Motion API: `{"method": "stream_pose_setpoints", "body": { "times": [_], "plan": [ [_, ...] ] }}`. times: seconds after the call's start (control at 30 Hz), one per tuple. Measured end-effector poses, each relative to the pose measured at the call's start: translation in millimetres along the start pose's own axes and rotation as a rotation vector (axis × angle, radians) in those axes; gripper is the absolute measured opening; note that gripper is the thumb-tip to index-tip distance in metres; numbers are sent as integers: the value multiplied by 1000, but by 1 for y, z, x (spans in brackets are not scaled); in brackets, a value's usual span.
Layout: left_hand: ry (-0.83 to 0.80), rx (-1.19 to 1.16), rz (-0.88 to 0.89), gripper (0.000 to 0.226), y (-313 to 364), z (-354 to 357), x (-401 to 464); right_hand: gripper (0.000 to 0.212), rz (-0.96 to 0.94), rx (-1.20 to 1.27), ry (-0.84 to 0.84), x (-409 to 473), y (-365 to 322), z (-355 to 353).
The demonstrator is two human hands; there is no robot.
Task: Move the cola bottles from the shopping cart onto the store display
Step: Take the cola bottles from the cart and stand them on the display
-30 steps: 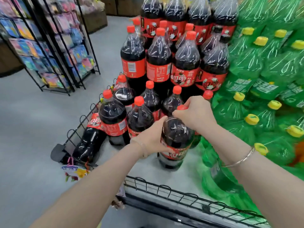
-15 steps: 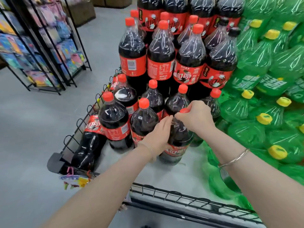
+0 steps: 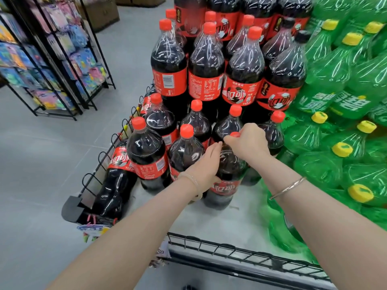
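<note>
Now both hands (image 3: 248,143) on upright cola bottle (image 3: 228,174) on display shelf (image 3: 219,222).

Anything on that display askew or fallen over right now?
Yes: one cola bottle lies tipped on its side against the wire rail at the display's left edge, while the other cola bottles nearby stand upright.

Green soda bottles (image 3: 326,65) with yellow caps fill the right side of the frame. A black wire rack (image 3: 62,59) of colorful packets stands at the upper left on the gray floor (image 3: 41,153). Brown boxes (image 3: 102,13) sit behind it.
</note>
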State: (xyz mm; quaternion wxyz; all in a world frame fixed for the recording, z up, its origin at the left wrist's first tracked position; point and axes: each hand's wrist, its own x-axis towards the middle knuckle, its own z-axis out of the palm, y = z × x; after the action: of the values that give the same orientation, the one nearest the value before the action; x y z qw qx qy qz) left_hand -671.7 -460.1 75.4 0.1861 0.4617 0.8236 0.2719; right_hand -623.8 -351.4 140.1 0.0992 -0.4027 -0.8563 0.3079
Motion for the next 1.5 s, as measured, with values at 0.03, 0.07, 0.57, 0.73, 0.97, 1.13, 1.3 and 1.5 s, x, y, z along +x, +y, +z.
{"method": "stream_pose_setpoints", "body": {
  "times": [0.03,0.07,0.57,0.73,0.97,1.13,1.3,1.5],
  "plan": [
    [-33,-10,-37,86,4,-2,-1,41,2,0,-3,0,-1,-1],
    [-55,-33,-75,91,5,-3,-2,41,5,0,-8,1,-2,-1],
    [-44,6,-69,92,21,-13,-7,45,33,-55,-100,-4,-2,-7],
    [16,5,-11,98,27,-27,-7,75,35,-107,-67,-13,0,-32],
    [144,63,156,87,65,-50,4,55,34,-101,107,-26,13,-82],
    [136,110,331,80,124,-38,23,48,114,-68,198,-50,44,-132],
    [-10,95,511,80,214,14,30,50,253,-65,333,-95,106,-198],
    [-157,56,726,75,336,102,17,43,429,-70,504,-165,206,-274]
  ]
}}
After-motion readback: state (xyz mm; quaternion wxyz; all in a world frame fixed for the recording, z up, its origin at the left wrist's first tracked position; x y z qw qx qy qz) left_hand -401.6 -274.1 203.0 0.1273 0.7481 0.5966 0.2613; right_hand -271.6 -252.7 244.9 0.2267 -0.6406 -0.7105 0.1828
